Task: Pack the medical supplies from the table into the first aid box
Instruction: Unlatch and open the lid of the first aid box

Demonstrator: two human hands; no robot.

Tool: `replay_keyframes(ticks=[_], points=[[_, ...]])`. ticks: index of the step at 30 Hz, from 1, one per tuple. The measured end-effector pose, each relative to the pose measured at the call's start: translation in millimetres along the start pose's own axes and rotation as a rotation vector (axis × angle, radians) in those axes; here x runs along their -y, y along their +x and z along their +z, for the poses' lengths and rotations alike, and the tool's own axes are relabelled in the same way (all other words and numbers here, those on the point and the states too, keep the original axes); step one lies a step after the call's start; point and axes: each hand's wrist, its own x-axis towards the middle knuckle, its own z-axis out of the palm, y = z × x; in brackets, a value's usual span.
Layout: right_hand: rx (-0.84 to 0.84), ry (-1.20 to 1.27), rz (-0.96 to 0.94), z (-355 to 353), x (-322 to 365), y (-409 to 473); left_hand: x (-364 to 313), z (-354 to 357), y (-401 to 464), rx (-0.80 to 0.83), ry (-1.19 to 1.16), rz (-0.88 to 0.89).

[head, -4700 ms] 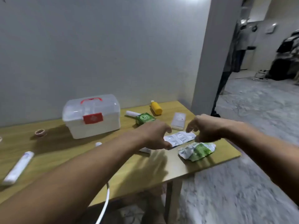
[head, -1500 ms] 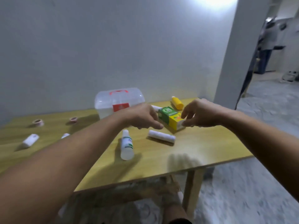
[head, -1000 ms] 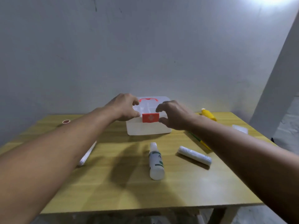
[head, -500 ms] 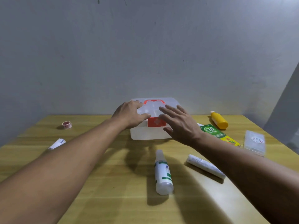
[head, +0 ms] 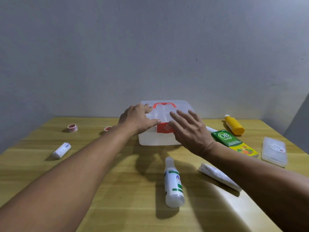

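From the head camera, the translucent white plastic first aid box (head: 164,138) with a red handle and red latch sits shut at the back of the wooden worktop (head: 130,190). The left hand (head: 138,119) rests on its lid, fingers loosely curled, thumb by the latch, gripping nothing. The right hand (head: 189,131) hovers flat and spread in front of the box, its grip empty. A white spray bottle (head: 173,183) lies near.

1 head-worn camera looks forward and down, close over the table (head: 117,206), facing the wall (head: 150,47).
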Motion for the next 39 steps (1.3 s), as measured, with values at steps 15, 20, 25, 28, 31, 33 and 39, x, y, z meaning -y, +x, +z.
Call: replay_keyframes(ticks=[15, 20, 25, 28, 31, 33, 39], points=[[0.003, -0.062, -0.121, 1.8, -7.8, -1.3, -7.7, -3.4, 2.7, 0.039, 0.016, -0.041], [0.017, -0.044, -0.122, 1.0, -7.2, -2.5, -7.6, -1.6, 1.8, 0.041, 0.044, -0.029], [-0.021, -0.018, -0.132, -12.2, -5.3, 3.9, 0.1, -0.6, 3.1, 0.075, 0.026, 0.019], [-0.001, 0.036, -0.084, -23.0, -5.2, 13.2, 6.5, 3.4, 0.6, 0.060, -0.310, -0.009], [0.060, 0.125, -0.005, -30.0, -2.7, 16.3, 7.7, 6.6, -3.7, -0.023, -0.778, -0.144], [0.090, 0.200, 0.052, -34.8, -3.0, 19.4, 9.0, 7.6, -3.7, -0.037, -0.998, -0.239], [0.136, 0.301, 0.267, -60.6, -9.6, 44.0, 6.7, 8.6, -10.4, -0.049, -1.203, -0.264]])
